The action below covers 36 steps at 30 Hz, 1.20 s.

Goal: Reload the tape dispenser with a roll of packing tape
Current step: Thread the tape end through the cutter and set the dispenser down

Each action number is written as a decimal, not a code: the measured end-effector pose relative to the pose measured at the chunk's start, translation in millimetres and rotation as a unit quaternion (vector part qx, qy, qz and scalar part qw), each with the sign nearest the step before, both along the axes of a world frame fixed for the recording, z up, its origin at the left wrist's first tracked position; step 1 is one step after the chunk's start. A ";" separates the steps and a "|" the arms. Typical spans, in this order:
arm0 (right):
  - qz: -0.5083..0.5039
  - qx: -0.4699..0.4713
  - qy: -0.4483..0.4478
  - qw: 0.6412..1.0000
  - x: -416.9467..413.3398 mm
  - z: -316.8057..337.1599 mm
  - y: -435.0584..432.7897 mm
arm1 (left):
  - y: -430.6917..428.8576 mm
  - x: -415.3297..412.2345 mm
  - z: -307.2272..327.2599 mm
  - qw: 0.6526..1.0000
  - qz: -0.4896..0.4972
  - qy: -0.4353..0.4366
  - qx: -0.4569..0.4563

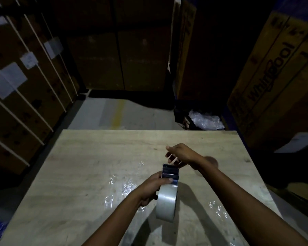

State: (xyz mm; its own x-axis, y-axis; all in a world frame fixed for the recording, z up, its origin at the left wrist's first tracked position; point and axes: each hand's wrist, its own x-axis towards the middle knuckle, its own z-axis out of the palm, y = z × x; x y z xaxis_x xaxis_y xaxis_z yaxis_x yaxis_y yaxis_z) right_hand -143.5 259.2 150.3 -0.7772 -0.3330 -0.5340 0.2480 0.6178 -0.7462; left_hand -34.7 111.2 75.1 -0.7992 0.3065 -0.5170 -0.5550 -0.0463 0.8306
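Clearly, left hand [150,188] grip clasps one dispenser [170,173] with one tape roll [166,203]; right hand [179,154] grip loosely open.

A pale wooden bench [100,157] filled the lower half of the view, its grain running across and its far edge square against the grey floor [100,114] beyond. Crumpled scraps of clear film [127,187] lay flat on its top near the middle, catching the light in several shiny patches, with more towards the near right. A dark round knot [211,161] marked the board on the right side. Dark shadows fell across its near part.
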 end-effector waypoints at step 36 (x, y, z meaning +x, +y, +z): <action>0.089 0.045 0.156 0.983 -6.1 5.4 9.7 | 8.8 -0.8 20.3 0.999 0.005 0.035 0.019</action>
State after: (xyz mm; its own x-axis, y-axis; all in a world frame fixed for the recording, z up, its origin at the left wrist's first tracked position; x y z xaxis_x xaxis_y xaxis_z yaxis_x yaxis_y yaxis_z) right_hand -149.6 268.9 155.8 -0.8418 -0.4400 -0.3127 -0.1013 0.6978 -0.7091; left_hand -35.5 120.0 95.4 -0.8359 0.3167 -0.4482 -0.4956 -0.0849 0.8644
